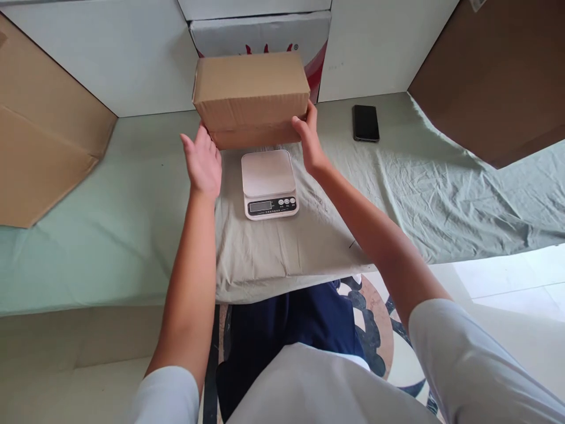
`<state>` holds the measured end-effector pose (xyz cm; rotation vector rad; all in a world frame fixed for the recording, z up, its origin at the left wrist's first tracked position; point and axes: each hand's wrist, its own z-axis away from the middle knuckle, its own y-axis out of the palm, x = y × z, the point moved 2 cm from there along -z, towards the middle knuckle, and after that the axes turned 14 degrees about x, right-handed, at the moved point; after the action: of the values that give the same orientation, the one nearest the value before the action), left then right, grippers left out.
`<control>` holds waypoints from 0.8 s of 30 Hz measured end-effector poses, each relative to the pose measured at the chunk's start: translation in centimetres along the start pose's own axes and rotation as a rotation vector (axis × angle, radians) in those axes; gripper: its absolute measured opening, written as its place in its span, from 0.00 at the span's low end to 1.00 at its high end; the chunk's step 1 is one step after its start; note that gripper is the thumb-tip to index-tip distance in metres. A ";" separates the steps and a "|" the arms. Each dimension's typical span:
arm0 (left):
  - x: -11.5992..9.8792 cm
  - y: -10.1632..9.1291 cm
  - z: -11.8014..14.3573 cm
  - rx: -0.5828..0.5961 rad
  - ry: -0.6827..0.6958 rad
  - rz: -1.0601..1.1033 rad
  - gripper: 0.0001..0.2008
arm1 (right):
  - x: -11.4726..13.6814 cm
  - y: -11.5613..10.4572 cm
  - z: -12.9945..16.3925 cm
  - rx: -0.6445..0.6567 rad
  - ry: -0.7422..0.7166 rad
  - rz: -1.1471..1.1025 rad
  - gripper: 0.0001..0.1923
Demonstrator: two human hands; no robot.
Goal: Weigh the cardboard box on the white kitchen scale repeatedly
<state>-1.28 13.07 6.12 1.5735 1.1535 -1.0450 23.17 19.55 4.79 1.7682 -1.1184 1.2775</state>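
A brown cardboard box (251,88) sits at the back of the cloth-covered surface, seemingly on top of a second, flatter box (256,136). My right hand (309,141) presses flat against the right side of the boxes. My left hand (202,160) is just off the lower left corner, fingers spread, and whether it touches the cardboard is unclear. A small white digital kitchen scale (269,182) lies directly in front of the boxes, between my forearms, with nothing on its platform.
A black phone (366,122) lies face up to the right of the boxes. Large cardboard sheets lean at the far left (39,147) and far right (498,76). A white printed carton (265,36) stands behind. The pale green cloth (441,194) is wrinkled.
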 end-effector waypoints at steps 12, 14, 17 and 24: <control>5.9 -1.8 -2.5 -0.059 -0.091 -0.050 0.43 | -6.7 -1.9 -1.6 -0.123 -0.019 0.029 0.43; 6.1 -2.1 -2.3 -0.043 -0.068 -0.049 0.43 | -6.6 -1.7 -1.4 -0.116 -0.015 0.036 0.43; 6.2 -2.4 -2.1 -0.034 -0.035 -0.022 0.44 | -6.7 -1.7 -1.2 -0.106 -0.017 0.046 0.43; 6.4 -2.3 -1.7 -0.052 -0.034 -0.016 0.37 | -6.7 -2.0 -1.1 -0.062 -0.007 0.170 0.47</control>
<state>-1.99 16.49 -0.03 1.5029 1.1626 -1.0399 23.57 23.01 -1.42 1.6618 -1.3214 1.3216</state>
